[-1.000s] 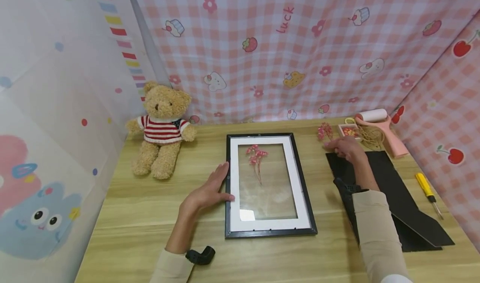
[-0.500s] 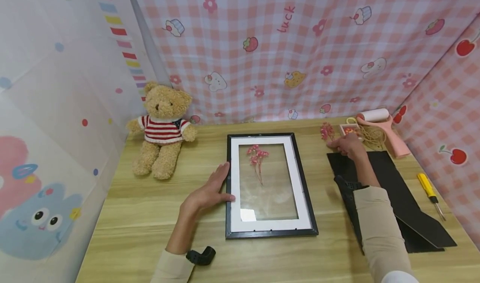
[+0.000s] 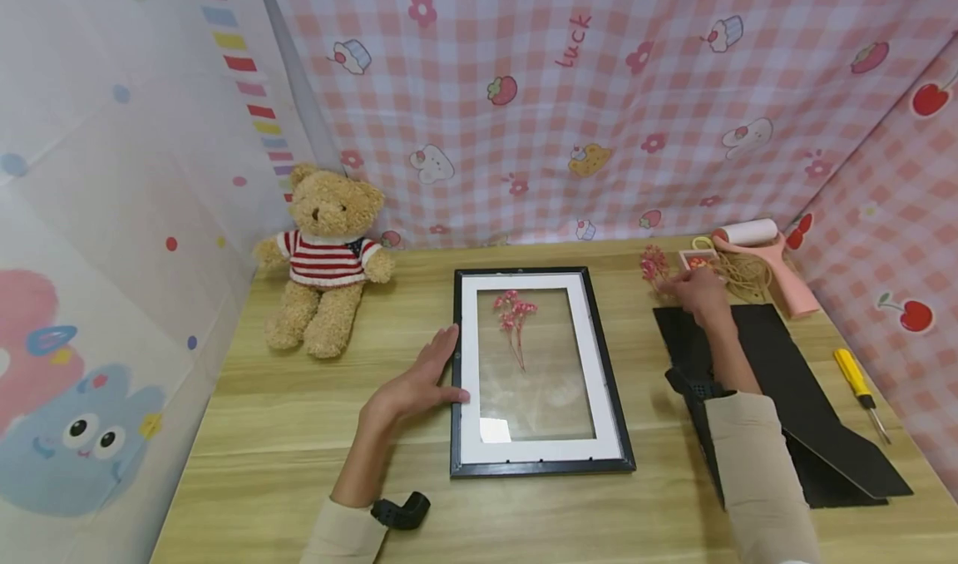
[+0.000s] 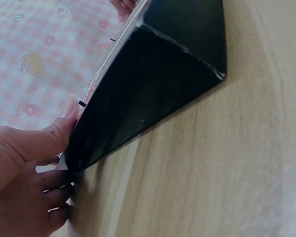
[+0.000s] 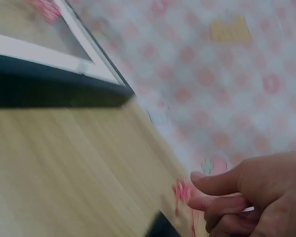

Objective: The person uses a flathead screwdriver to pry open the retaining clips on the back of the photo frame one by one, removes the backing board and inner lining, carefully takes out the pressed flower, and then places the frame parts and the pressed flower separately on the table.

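A black frame (image 3: pixel 617 398) with a white mat (image 3: pixel 469 364) lies on the table, a pink flower sprig (image 3: pixel 515 319) on its clear pane. My left hand (image 3: pixel 412 389) rests against the frame's left edge, thumb on the rim. In the left wrist view, that hand's (image 4: pixel 27 173) other fingers lie along the outer side. Farther right, my right hand (image 3: pixel 699 294) is at the stem of a second pink flower sprig (image 3: pixel 654 263). Seen from the right wrist, that hand's (image 5: pixel 256 197) thumb and curled index finger close at the stem, partly hiding the pinch.
Black boards (image 3: pixel 771 364) lie under my right forearm. Beyond are a small box (image 3: pixel 696 258), twine (image 3: pixel 744 274) and a pink-handled roller (image 3: pixel 778 269). A yellow screwdriver (image 3: pixel 853 373) is at the right edge. A teddy bear (image 3: pixel 325 260) sits back left.
The right hand's index finger, pointing at the second sprig's stem earlier, has drawn in with the thumb there. The left hand and the frame keep their places.
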Motion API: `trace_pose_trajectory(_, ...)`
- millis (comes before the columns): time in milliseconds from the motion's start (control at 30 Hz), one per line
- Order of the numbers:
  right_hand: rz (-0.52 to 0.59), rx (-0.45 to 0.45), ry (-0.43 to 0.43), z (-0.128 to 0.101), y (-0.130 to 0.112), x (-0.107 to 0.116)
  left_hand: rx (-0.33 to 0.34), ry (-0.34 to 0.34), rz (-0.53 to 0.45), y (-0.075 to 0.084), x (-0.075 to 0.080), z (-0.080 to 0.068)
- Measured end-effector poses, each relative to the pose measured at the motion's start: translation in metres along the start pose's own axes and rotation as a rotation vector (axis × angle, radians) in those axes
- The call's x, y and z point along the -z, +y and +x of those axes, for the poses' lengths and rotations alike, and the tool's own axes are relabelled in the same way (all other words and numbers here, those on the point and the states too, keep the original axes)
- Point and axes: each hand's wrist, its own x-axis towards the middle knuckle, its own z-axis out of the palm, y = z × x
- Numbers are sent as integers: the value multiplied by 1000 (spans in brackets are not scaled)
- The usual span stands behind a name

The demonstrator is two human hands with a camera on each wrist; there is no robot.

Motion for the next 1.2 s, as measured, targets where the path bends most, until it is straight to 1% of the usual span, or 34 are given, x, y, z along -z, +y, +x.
trace_pose_trajectory(67, -50, 61, 4, -13, -14, -11, -5, 0, -4, -4, -1, 2)
trace_pose_trajectory(133, -93, 103, -21, -26, -30, -25, -10, 1, -1, -5, 0, 3)
trace_pose_trajectory(167, -103, 123, -36, -33, -39, -32, -11, 0, 6, -4, 0, 2)
trace_pose_trajectory(233, -138, 179, -41, -45, -55, -48, -9, -2, 12, 2, 2, 1)
trace_pose_trajectory(333, -175, 250, -53, -62, -77, -75, 3, -9, 25, 13, 5, -3)
trace_pose_trajectory(400, -194, 287, -83, -72, -89, -95, 3, -12, 23, 15, 5, -4)
trace_pose_trajectory(533, -255, 304, -157, -86, -109, -130, 5, -11, 35, 12, 4, -1)
trace_pose_trajectory(633, -325, 280, -149, -93, -118, -149, 3, -10, 41, 9, 3, 2)
trace_pose_trajectory(733, -367, 247, -122, -98, -122, -161, -3, -14, 40, 8, 1, 4)
trace_pose_trajectory(833, -384, 226, -112, -100, -124, -168, 12, -19, 45, 9, 1, 3)
trace_pose_trajectory(967, -403, 222, -124, -101, -128, -173, 19, -18, 48, 13, 2, 0)
trace_pose_trajectory(1100, -435, 215, -136, -102, -133, -176, 0, -16, 31, 16, 4, -4)
trace_pose_trajectory(1200, -455, 215, -136, -103, -136, -178, 3, -18, 27, 17, 5, -5)
